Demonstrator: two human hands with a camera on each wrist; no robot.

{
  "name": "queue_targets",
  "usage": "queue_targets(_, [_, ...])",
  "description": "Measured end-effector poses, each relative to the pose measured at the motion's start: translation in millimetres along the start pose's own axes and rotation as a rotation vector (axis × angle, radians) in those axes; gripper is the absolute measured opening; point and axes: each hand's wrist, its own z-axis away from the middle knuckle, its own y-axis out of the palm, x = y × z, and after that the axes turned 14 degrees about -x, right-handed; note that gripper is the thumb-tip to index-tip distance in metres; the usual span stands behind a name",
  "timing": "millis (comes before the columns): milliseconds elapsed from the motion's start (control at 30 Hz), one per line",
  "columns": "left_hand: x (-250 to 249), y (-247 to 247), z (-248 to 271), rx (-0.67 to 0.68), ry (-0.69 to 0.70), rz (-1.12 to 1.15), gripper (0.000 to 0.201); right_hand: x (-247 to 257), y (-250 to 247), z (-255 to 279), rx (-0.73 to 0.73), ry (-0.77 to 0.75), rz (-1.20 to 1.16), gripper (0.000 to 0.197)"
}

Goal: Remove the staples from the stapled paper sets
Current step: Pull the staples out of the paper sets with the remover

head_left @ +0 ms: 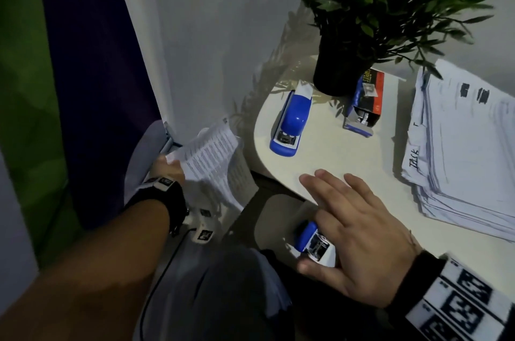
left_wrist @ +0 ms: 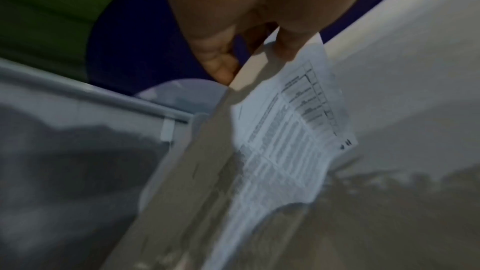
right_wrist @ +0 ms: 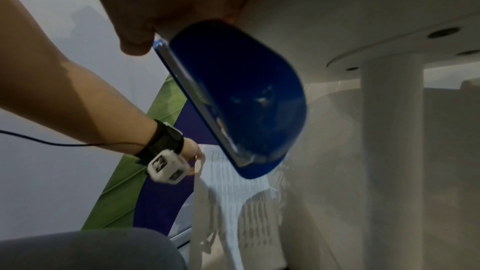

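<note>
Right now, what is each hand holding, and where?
Left hand pinches the paper set by one corner. Right hand holds a small blue stapler at its rear end.

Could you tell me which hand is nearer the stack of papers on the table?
Right. The right hand hovers beside the paper stack; the left hand is off the table's far side.

A bare strip of the counter (head_left: 328, 151) runs from its rounded left edge to the near edge, between the blue stapler (head_left: 291, 123) and the right hand (head_left: 354, 234). Toward the far edge, the potted plant (head_left: 370, 20) overhangs the surface, with the staple box (head_left: 365, 102) just beside its pot. The paper stack (head_left: 462, 151) fills the right side. Left of the counter, the gap to the wall (head_left: 195, 34) is taken up by the papers (head_left: 214, 165) held in the left hand (head_left: 168, 169). Beneath, the counter's leg (right_wrist: 392, 151) stands well to the right.
</note>
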Motion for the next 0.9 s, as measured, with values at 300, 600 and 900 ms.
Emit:
queue_targets(300, [-11, -36, 0, -0.271, 0.184, 0.119, 0.028, 0, -1, 0, -0.012, -0.013, -0.005, 0.067])
queue_targets(600, [-42, -33, 0, -0.33, 0.107, 0.327, 0.03, 1, -1, 0, -0.008, -0.005, -0.014, 0.066])
queue_targets(900, [-12, -16, 28, -0.249, -0.129, 0.183, 0.046, 1, 0, 0, -0.008, -0.004, -0.027, 0.066])
